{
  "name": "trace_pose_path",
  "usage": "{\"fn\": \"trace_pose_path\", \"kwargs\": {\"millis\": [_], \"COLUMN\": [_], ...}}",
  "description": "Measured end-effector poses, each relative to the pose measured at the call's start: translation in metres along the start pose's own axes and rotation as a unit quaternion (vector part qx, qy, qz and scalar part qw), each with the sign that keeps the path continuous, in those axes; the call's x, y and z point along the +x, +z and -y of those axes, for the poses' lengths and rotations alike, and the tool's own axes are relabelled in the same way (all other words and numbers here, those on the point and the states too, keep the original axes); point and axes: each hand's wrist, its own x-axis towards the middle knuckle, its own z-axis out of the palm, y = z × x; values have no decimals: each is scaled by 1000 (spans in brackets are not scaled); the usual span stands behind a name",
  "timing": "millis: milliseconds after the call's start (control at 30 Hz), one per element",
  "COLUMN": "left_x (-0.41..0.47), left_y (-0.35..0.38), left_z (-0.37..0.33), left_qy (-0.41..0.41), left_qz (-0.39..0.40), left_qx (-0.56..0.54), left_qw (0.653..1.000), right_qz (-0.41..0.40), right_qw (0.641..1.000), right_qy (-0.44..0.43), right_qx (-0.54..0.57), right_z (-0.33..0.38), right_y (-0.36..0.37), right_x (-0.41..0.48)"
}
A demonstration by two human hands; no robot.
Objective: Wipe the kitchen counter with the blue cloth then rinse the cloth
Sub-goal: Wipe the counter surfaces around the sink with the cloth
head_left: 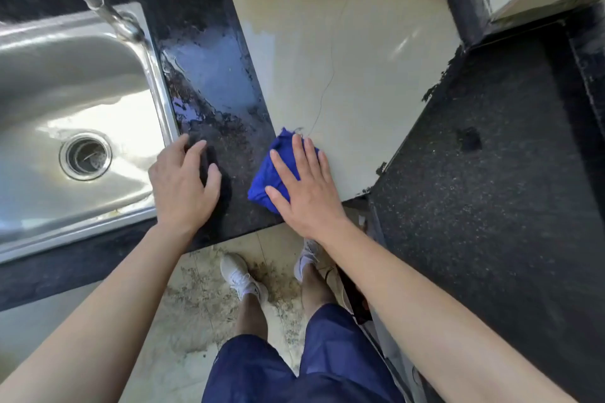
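Flat, straight fingers [299, 157] of the right hand [304, 186] are pressed on the bunched blue cloth [268, 173]; nothing is clasped. In the head view, the cloth is seen on the counter [222, 82], right of the sink [157, 75]. The left hand [183, 183] is rested open beside the sink. The cloth is judged soft, light and probably damp, and is best gathered at its bunched middle.

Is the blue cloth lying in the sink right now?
No, the blue cloth lies on the counter beside the sink, pressed flat under the right hand.
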Motion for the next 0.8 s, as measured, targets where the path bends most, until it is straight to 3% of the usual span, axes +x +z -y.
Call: {"fn": "trace_pose_path", "kwargs": {"millis": [100, 267, 367, 500, 667, 800], "left_x": [18, 32, 31, 33, 34, 35], "left_y": [0, 9, 10, 6, 10, 11], "left_z": [8, 9, 13, 21, 24, 24], "left_qy": [1, -13, 18, 51, 53, 39], "left_qz": [20, 15, 25, 27, 0, -7], "left_qx": [36, 39, 62, 79, 68, 62], "left_qw": [999, 999, 998, 995, 996, 997], "right_qz": [9, 0, -14, -60, -91, -73], "right_qw": [999, 977, 956, 932, 949, 992], "right_qy": [-27, 214, 289, 347, 293, 98], "right_qx": [-24, -14, 41, 85, 78, 32], "right_z": [-48, -147, -170, -151, -86, -11], "right_y": [-10, -51, -74, -94, -120, -95], "right_x": [-1, 25, 56, 137, 242, 237]}}
